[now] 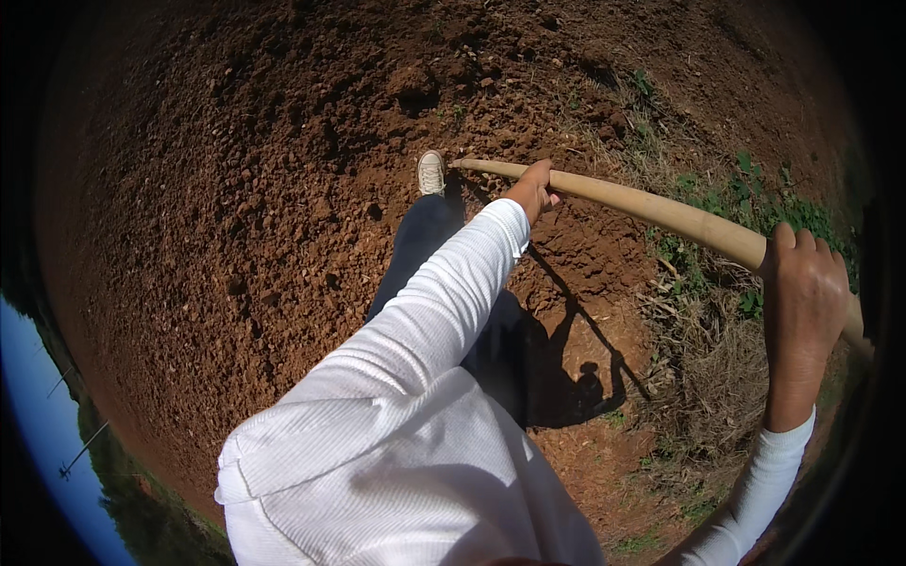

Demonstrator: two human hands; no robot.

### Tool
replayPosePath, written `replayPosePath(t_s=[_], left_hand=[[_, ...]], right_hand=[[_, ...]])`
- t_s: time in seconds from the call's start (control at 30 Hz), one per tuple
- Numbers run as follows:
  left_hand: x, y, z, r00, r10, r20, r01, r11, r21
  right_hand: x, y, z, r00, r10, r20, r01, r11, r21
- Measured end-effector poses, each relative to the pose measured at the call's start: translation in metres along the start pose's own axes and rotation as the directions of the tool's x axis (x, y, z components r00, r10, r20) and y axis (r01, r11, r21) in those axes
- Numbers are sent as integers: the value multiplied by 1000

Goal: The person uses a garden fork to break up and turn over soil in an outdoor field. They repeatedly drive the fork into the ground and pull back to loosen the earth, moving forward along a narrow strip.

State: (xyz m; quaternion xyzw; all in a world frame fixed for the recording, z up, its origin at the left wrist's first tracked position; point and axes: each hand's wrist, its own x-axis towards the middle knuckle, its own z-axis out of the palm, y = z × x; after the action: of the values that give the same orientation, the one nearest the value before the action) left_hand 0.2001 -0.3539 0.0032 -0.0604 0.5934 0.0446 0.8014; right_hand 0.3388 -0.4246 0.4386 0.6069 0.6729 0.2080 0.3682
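A long, pale wooden tool handle (pixel 651 206) slants across my front, from close by my shoe out to the right rim. My left hand (pixel 536 191) is closed round it near the far, thinner-looking end. Higher up the shaft, at the right, my right hand (pixel 807 283) wraps round the thicker-looking part. The shaft's far tip lies beside a light canvas shoe (pixel 431 174) on my foot. Whatever head the tool has cannot be made out against the soil there.
Loose reddish-brown soil (pixel 255 208) with clods and small stones spreads left and ahead. Dry grass (pixel 703 349) and green weeds (pixel 746 193) line the right side. My shadow (pixel 576 377) falls on a smoother earth patch. Trees and poles stand at the far lower left.
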Motion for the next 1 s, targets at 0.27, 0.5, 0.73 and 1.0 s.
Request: replayPosePath(t_s=[0.27, 0.5, 0.73, 1.0], left_hand=[[-27, -130, -46, 998, -48, -28, 50, 992, 113], [-32, -221, -116, 913, -306, -269, 318, 948, 1], [-41, -137, -107, 955, -185, -234, 171, 982, -79], [-8, -61, -133, 903, -302, -305, 318, 948, 4]], right_hand=[[-196, -84, 11, 938, 121, 324, -185, 967, 176], [-287, -146, -1, 91, -615, 783, -839, 377, 393], [-155, -91, -38, -121, -741, 661, -897, 367, 247], [-61, -121, -62, -60, -812, 581, -941, 240, 238]])
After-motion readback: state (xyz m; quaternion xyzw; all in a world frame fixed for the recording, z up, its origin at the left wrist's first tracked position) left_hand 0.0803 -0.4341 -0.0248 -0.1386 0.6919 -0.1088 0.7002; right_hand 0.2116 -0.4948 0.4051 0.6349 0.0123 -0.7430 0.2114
